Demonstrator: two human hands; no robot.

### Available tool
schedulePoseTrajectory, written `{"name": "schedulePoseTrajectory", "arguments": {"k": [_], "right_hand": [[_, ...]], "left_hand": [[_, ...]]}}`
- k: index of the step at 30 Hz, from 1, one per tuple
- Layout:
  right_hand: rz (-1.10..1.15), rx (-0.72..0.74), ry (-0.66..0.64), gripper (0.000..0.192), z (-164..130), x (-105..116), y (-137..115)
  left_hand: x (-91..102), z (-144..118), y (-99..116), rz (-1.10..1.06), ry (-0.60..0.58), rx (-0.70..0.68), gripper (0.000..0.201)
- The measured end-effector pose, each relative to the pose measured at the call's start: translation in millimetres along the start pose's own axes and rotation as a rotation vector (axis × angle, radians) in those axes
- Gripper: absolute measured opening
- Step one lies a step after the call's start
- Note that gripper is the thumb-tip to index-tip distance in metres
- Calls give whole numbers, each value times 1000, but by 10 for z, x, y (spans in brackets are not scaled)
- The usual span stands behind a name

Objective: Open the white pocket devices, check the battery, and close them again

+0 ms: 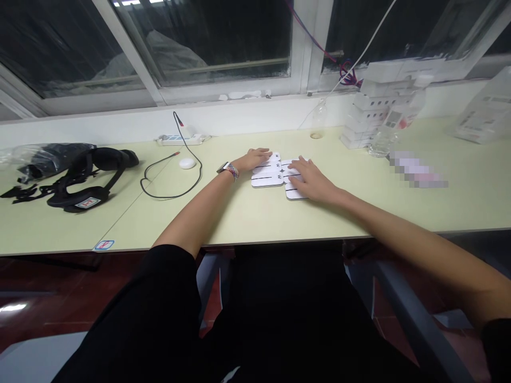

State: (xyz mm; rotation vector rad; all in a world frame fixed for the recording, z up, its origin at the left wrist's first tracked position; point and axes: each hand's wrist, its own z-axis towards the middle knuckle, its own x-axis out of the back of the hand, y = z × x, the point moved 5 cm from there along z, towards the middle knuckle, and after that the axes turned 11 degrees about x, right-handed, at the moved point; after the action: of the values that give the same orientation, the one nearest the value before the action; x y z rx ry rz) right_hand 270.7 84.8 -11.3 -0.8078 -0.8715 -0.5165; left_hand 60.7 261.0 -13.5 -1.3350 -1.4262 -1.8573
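Several white cards with rounded corners and black lines lie in two overlapping columns on the pale table. My left hand [256, 158] rests on the upper part of the left column of cards [266, 179], its fingers stretched out. On the right column of cards [294, 192] lies my right hand [310, 178], fingers spread and palm down. That hand covers much of the right column. The two columns touch or nearly touch at the middle, and black marks show near the edges of the left cards.
A black headset [85, 181] and a black cable [171, 198] with a white round case [187, 163] lie left. A power strip [181, 140] sits by the wall. At right stand stacked white boxes [365, 114], a clear bottle [385, 138] and a blurred-out item [417, 170].
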Motion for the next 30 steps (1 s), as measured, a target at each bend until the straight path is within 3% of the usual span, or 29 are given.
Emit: {"name": "schedulePoseTrajectory", "arguments": {"k": [9, 14, 30], "right_hand": [[-113, -91, -84, 59, 253, -93, 274], [-161, -47, -106, 54, 284, -149, 308], [-182, -34, -87, 52, 306, -201, 366]], "left_hand": [[-131, -423, 247, 136, -17, 12, 68], [-251, -557, 356, 156, 1, 11, 68], [-449, -1002, 354, 94, 73, -43, 62]]}}
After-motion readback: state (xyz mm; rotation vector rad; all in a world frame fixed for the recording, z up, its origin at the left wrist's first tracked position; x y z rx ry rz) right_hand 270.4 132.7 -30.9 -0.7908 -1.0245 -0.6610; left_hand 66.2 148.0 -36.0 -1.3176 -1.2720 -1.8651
